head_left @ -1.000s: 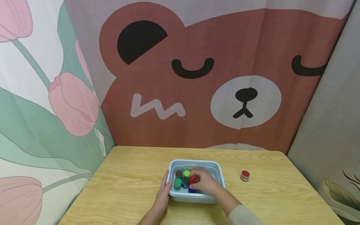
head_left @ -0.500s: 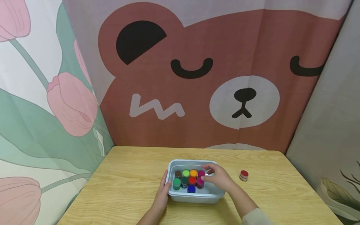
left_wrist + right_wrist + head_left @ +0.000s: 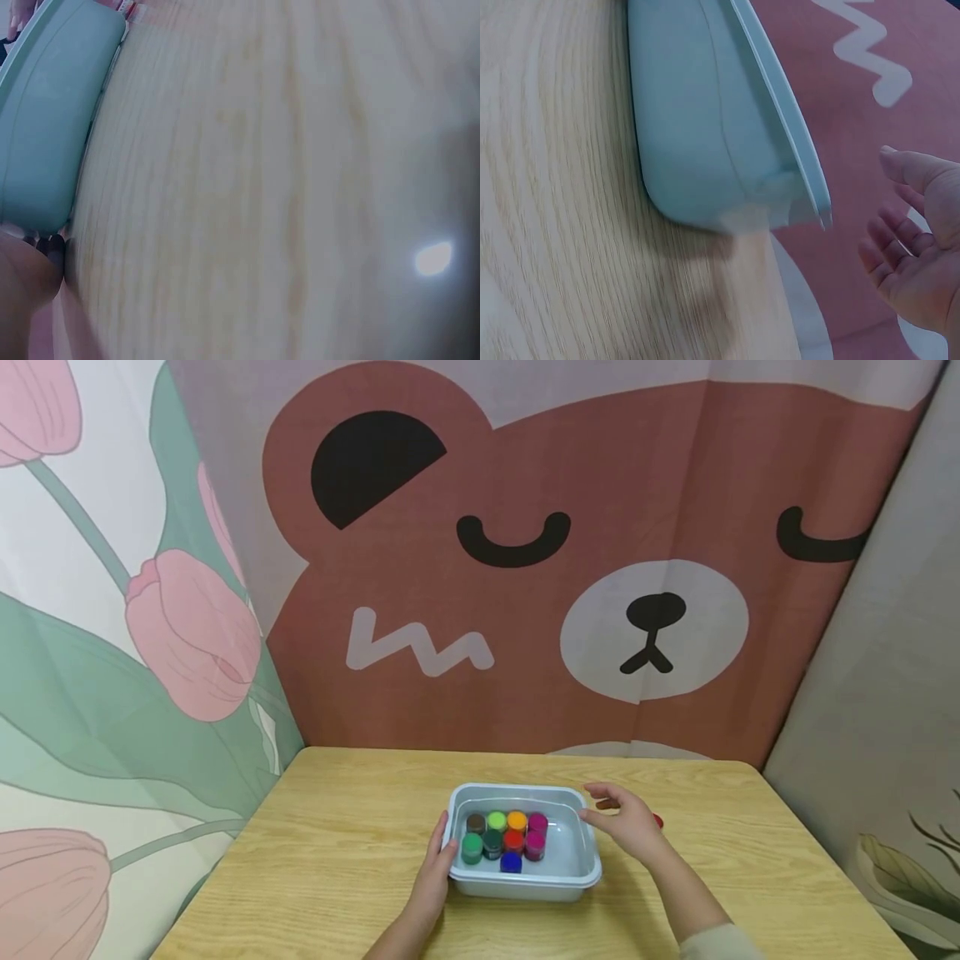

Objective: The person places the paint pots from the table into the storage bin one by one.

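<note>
A pale blue-grey plastic bin (image 3: 525,889) sits on the table and holds several small round jars in rows. Among them are a brown jar (image 3: 476,823), an orange one (image 3: 517,821), a red one (image 3: 513,842), a magenta one (image 3: 535,845) and a blue one (image 3: 511,863). My left hand (image 3: 431,875) rests against the bin's left side, thumb at its front corner. Nothing is in my right hand (image 3: 628,823), which hovers just beyond the bin's right rim with thumb and fingers apart. Behind it, one red-lidded jar (image 3: 658,820) on the table is mostly hidden.
The wooden table (image 3: 360,827) extends on both sides of the bin. A cloth with a bear print (image 3: 420,710) hangs behind it, and a tulip-print cloth (image 3: 112,760) hangs at the left.
My right hand has left the jars inside the bin and moved right, past the rim, uncovering the magenta jars. It now covers most of the lone red-lidded jar. My left hand stays put.
</note>
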Tool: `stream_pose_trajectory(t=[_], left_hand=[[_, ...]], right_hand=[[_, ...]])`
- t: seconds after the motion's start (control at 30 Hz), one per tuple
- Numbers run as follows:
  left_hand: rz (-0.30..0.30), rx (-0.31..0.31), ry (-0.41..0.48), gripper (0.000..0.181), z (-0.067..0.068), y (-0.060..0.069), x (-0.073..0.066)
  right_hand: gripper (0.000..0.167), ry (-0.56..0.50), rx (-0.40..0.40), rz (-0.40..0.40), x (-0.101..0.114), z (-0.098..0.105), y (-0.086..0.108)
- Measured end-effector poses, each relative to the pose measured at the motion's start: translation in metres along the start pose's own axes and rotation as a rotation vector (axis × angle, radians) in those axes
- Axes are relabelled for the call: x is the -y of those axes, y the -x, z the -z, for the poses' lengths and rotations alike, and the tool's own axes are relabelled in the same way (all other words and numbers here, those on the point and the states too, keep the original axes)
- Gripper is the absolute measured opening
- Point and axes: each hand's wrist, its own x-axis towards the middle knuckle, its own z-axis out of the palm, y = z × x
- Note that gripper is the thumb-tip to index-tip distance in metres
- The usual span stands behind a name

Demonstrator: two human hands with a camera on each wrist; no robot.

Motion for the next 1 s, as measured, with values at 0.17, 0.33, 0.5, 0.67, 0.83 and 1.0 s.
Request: stream_pose_trajectory(t=[0.17, 0.33, 0.5, 0.67, 0.83, 1.0], left_hand=[[-0.003, 0.002, -0.007, 0.059, 0.000, 0.000, 0.000], [0.003, 0.008, 0.000, 0.059, -0.001, 0.000, 0.000], [0.015, 0.013, -0.002, 0.059, -0.001, 0.001, -0.001], [0.022, 0.015, 0.001, 0.059, 0.000, -0.001, -0.002], [0.037, 0.016, 0.009, 0.060, 0.000, -0.002, -0.001], [0.043, 0.008, 0.011, 0.059, -0.001, -0.002, -0.001]], right_hand=[[0.050, 0.022, -0.042, -0.006, -0.011, 0.014, 0.002], [0.054, 0.038, -0.065, -0.042, -0.027, 0.024, 0.001], [0.057, 0.016, -0.067, -0.105, -0.042, 0.031, 0.000], [0.061, 0.018, -0.067, -0.130, -0.055, 0.035, -0.001], [0.066, 0.025, -0.070, -0.157, -0.066, 0.039, 0.001], [0.068, 0.021, -0.083, -0.203, -0.077, 0.041, 0.002]])
